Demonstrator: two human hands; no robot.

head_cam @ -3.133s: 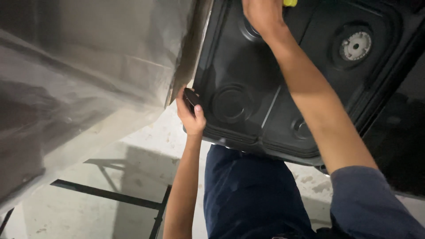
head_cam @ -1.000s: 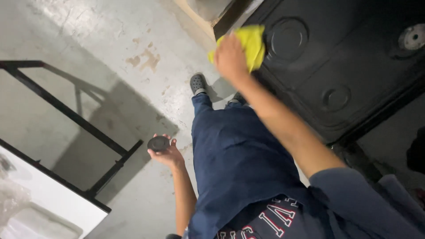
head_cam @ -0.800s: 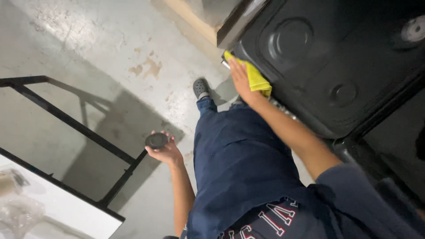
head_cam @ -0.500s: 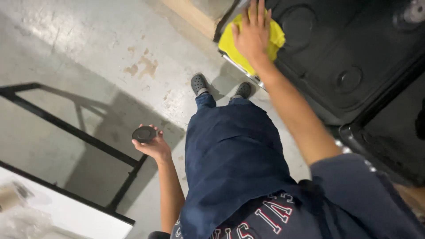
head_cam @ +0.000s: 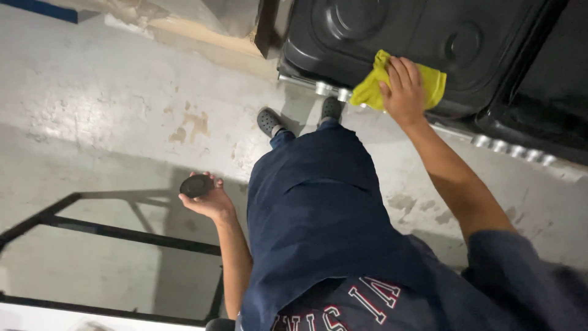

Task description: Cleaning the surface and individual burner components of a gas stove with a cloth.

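Observation:
My right hand [head_cam: 402, 92] presses a yellow cloth [head_cam: 375, 86] against the front edge of a black stove top [head_cam: 422, 37] with round burner recesses. My left hand [head_cam: 208, 199] hangs low at my side, palm up, holding a small round black burner cap [head_cam: 196, 185] in its fingers. Between the two arms I see my dark blue apron [head_cam: 324, 214] and my shoes [head_cam: 269, 121] on the concrete floor.
A row of silver knobs [head_cam: 511, 147] runs along the stove's front edge. A black metal frame [head_cam: 110, 230] stands on the floor at the lower left. A wooden board or pallet edge [head_cam: 202, 34] lies at the top beside the stove.
My right hand has slid the yellow cloth along the stove's front edge. My left hand keeps the burner cap low at my side. The view has shifted.

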